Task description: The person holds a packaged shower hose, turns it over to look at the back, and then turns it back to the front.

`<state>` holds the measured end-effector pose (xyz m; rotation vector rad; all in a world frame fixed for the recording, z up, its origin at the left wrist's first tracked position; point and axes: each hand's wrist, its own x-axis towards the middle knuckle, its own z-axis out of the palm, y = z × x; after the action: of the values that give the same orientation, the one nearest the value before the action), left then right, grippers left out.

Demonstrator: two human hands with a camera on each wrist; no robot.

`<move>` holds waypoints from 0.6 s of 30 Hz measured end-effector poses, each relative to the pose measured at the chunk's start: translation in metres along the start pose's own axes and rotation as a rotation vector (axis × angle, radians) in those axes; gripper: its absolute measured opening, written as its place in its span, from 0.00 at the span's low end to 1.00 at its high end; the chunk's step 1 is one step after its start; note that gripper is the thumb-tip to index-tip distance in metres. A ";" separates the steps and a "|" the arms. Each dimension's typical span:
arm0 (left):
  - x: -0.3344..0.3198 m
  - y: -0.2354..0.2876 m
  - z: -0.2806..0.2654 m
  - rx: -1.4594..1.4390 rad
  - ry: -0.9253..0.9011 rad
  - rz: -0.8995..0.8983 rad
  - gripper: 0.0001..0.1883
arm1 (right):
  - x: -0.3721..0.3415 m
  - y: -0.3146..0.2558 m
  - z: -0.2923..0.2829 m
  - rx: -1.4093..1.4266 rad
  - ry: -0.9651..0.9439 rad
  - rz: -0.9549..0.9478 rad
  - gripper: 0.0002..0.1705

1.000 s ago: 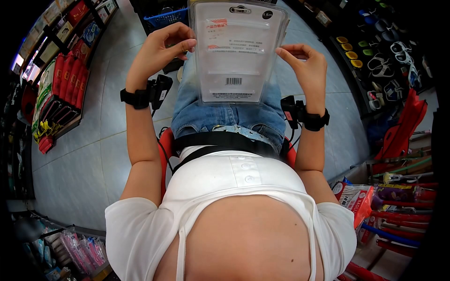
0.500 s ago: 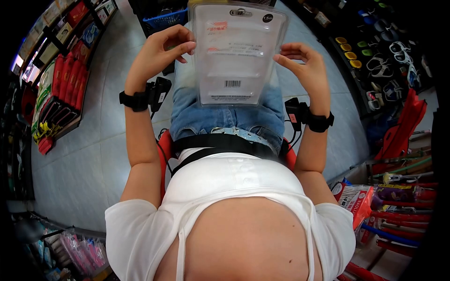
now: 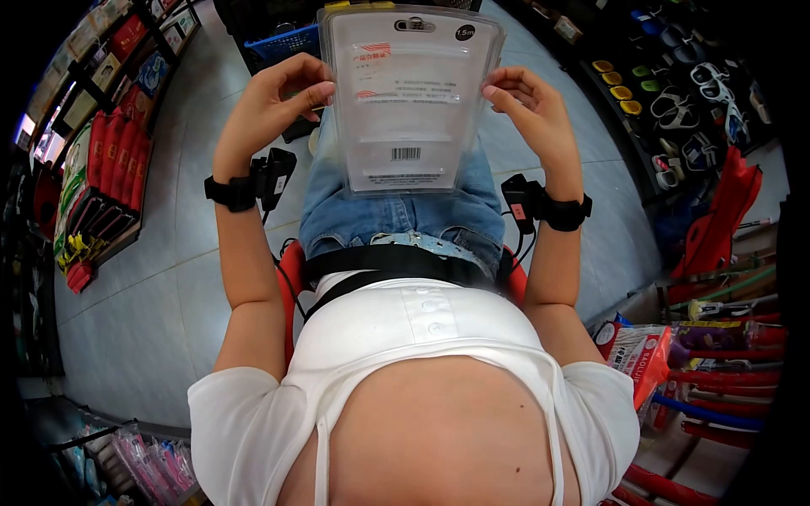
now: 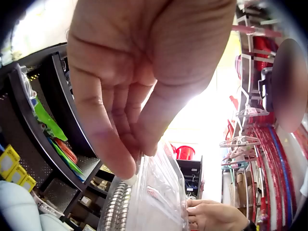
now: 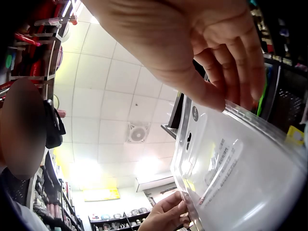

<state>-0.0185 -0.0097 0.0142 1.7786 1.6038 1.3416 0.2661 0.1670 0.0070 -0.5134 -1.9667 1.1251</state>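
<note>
A clear plastic blister package (image 3: 405,126) with a white printed back, a barcode and a hang hole is held upright above the person's lap. The left hand (image 3: 283,97) pinches its left edge between thumb and fingers; the right hand (image 3: 527,101) pinches the right edge. In the left wrist view the left hand (image 4: 139,82) grips the package (image 4: 156,197), and coiled metallic-looking contents show through its far side. The right wrist view has the right hand's (image 5: 207,53) thumb and fingers on the edge of the package (image 5: 236,163), near its hang-hole end.
Red packaged goods (image 3: 118,160) stand on a shelf at the left. A blue basket (image 3: 283,44) is beyond the left hand. Goggles and glasses (image 3: 675,110) hang on a dark rack at the right, with red-handled items (image 3: 726,388) below. Grey tiled floor (image 3: 202,194) surrounds the legs.
Both hands and the package have shifted slightly left in the head view. The right fingers, looser against the edge half a second ago, now pinch it. The surroundings have shifted a little too.
</note>
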 end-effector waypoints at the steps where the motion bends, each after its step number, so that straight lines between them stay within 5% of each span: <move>1: 0.000 -0.001 0.000 -0.005 -0.003 0.003 0.09 | 0.000 -0.001 0.000 0.023 -0.006 0.005 0.13; 18: 0.000 0.002 0.003 -0.096 0.026 0.100 0.13 | -0.004 -0.009 -0.010 0.081 -0.124 0.035 0.10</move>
<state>-0.0151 -0.0091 0.0139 1.8115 1.4547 1.4675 0.2773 0.1648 0.0162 -0.4459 -2.0150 1.2797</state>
